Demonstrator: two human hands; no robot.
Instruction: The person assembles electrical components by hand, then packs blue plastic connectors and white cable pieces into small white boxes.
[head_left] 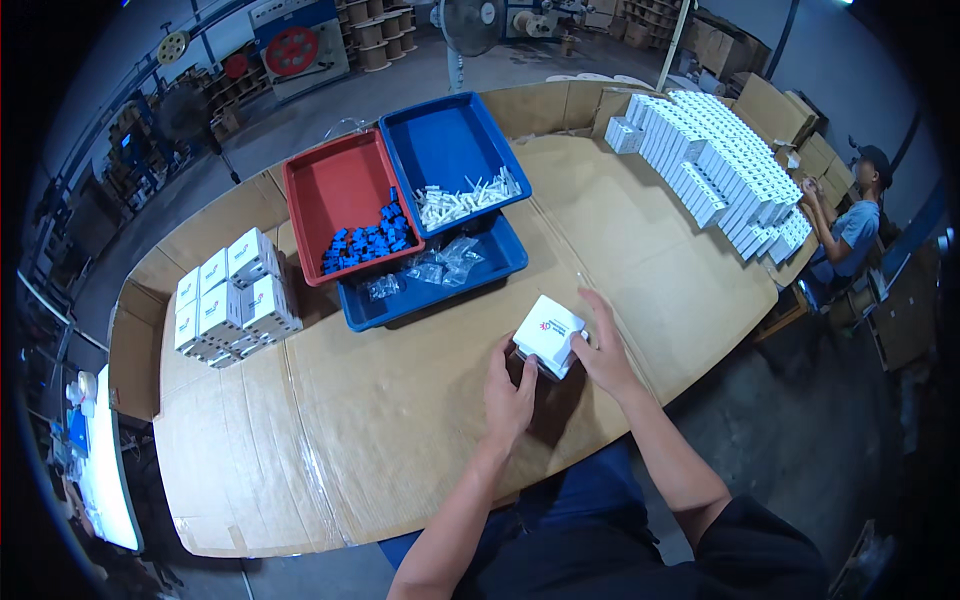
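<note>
A white square box (548, 330) with a small printed mark on top is between my hands, over the near middle of the table. My left hand (508, 392) grips its left side, thumb along the near edge. On the right, my right hand (606, 352) has its thumb against the box's edge, with one finger stretched away from it; the other fingers are partly hidden. Darker sides show beneath the white top, but what is inside is not visible.
Left stands a stack of white boxes (238, 300). Ahead are a red tray (335, 165) of blue parts, a blue tray (440, 130) of white pieces, and a lower blue tray (400, 312) with clear bags. White blocks (710, 160) fill the far right, near a seated person (852, 225).
</note>
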